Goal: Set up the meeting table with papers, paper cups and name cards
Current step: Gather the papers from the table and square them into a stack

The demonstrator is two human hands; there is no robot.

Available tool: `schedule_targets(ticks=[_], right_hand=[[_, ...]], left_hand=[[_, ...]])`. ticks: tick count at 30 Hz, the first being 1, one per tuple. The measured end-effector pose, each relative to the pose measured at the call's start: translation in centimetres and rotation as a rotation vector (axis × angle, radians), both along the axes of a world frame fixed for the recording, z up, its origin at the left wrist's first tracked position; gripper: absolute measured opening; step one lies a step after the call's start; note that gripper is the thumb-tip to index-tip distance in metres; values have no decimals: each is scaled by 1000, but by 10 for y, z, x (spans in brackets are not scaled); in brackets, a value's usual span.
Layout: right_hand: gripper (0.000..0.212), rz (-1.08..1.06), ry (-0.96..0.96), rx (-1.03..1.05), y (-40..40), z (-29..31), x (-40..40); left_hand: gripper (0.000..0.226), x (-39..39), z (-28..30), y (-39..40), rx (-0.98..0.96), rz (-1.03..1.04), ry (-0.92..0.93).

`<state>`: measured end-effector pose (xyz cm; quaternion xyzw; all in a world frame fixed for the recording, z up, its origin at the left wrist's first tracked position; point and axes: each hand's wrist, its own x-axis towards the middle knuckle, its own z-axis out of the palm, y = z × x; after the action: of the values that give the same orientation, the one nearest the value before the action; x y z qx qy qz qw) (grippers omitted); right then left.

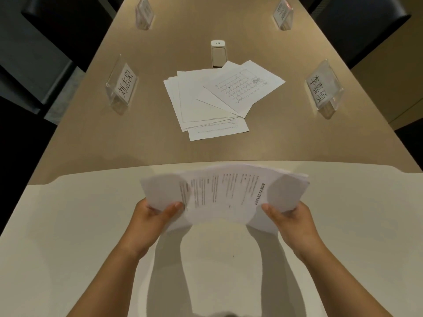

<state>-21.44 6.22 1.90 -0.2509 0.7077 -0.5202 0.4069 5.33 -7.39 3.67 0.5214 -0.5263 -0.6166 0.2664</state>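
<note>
The left hand point(158, 216) gripped the left edge of a stack of papers point(225, 195), thumb on top. The right hand point(289, 217) gripped the right edge the same way. The stack was bent up in the middle like a little bridge and was blurry, held above the white near end of the worktop point(91, 225), at 6 o'clock.

Farther out, in the middle, a messy pile of loose sheets point(206, 104) lay spread on the brown part. Behind it at 12 o'clock sat a small white box point(218, 53). A clear name card point(122, 88) stood at 10 o'clock and another name card point(324, 88) at 2 o'clock. Two more stood far off at 11 o'clock point(144, 13) and 1 o'clock point(283, 14). No paper cups could be seen.

The bent stack could slip, I think. If one thumb let go, the sheets might spring flat and scatter. Squeezing too hard could crease them.
</note>
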Motion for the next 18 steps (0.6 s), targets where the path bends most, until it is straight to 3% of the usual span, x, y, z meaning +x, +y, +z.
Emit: schedule_targets(ticks=[4,7,10,14,15,18], right_hand=[[25,43,111,23,-12,31,-12],[18,54,50,1,-15,58,-21],[23,-28,-130,-23,4,71,-18],[60,-36,-556,-181,34,78,40],[61,-9,-614,-215,35,83,60],[36,-14,-422,-195,28,98,103]], left_hand=[[18,2,21,-6,-48,2,-14],[21,5,37,-4,-34,52,80],[25,8,48,3,36,141,178],[33,5,60,30,119,177,339],[34,1,62,39,140,182,379],[34,-10,68,70,152,167,435]])
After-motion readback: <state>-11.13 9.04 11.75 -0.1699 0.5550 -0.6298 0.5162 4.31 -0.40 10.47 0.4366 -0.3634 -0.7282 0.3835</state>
